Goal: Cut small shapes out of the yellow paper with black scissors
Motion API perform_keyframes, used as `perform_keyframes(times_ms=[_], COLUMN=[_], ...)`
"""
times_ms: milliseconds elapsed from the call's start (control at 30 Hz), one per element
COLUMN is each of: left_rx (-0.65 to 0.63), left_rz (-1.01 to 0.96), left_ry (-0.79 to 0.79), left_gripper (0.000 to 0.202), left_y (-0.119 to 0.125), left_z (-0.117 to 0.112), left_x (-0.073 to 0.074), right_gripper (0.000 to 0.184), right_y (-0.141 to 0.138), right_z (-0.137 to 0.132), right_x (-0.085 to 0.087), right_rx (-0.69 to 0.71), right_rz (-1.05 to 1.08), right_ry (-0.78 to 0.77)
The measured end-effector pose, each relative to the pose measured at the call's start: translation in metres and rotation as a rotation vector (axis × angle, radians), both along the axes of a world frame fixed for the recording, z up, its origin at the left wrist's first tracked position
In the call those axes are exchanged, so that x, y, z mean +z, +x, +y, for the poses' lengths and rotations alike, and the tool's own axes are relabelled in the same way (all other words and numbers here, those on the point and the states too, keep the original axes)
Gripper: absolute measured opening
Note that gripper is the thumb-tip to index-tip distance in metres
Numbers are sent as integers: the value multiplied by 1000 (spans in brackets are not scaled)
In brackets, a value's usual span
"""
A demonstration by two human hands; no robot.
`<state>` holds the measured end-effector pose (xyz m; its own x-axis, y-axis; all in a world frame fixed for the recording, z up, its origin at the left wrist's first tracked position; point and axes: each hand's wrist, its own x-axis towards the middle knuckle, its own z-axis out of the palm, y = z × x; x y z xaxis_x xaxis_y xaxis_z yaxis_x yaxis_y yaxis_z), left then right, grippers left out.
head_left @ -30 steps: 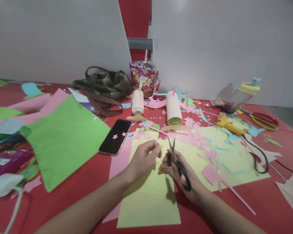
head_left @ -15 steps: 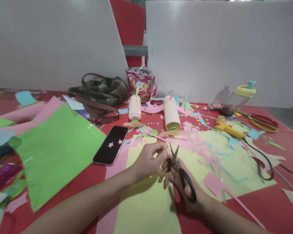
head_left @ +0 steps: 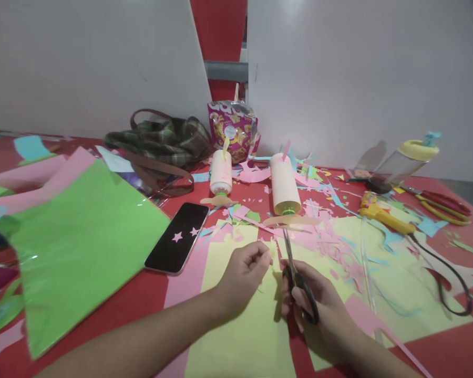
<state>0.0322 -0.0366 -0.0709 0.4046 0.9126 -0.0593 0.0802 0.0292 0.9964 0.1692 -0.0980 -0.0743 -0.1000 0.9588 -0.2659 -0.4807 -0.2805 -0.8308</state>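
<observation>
My right hand (head_left: 325, 304) grips black-handled scissors (head_left: 290, 257), with my fingers in the loops. Their blades point away from me and look nearly closed. My left hand (head_left: 240, 281) is closed in a pinch, with a small pale yellow paper scrap (head_left: 273, 251) at its fingertips, left of the blades and apart from them. Beneath both hands lies a large yellow paper sheet (head_left: 236, 341) over a pink sheet (head_left: 177, 304). To the left, a phone (head_left: 163, 252) carries two small pink paper stars (head_left: 177, 237).
Two paper-wrapped bottles (head_left: 286, 181) stand beyond my hands among coloured scraps. A yellow glue gun (head_left: 386, 217) with its cord and red-and-yellow pliers (head_left: 443, 203) lie right. Green paper (head_left: 90, 241) covers the left. Behind are a plaid bag (head_left: 161, 137) and a snack bag (head_left: 234, 128).
My right hand and the scissors have drawn away to the right from my left hand, and the blades have come closer together. The camera view has shifted slightly.
</observation>
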Motion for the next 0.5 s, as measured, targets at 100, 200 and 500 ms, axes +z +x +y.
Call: perform_keyframes(times_ms=[100, 200, 500], left_rx=[25, 44, 69], left_rz=[-10, -18, -38], left_ry=[-24, -47, -39], left_gripper=[25, 26, 23], left_y=[-1, -1, -2], left_z=[2, 3, 3], left_x=[-1, -1, 3], right_gripper=[35, 28, 33], right_y=[1, 1, 0], right_z=[2, 4, 3], right_x=[-1, 0, 2], right_rx=[-8, -3, 74], right_rz=[-13, -13, 116], right_ry=[27, 23, -27])
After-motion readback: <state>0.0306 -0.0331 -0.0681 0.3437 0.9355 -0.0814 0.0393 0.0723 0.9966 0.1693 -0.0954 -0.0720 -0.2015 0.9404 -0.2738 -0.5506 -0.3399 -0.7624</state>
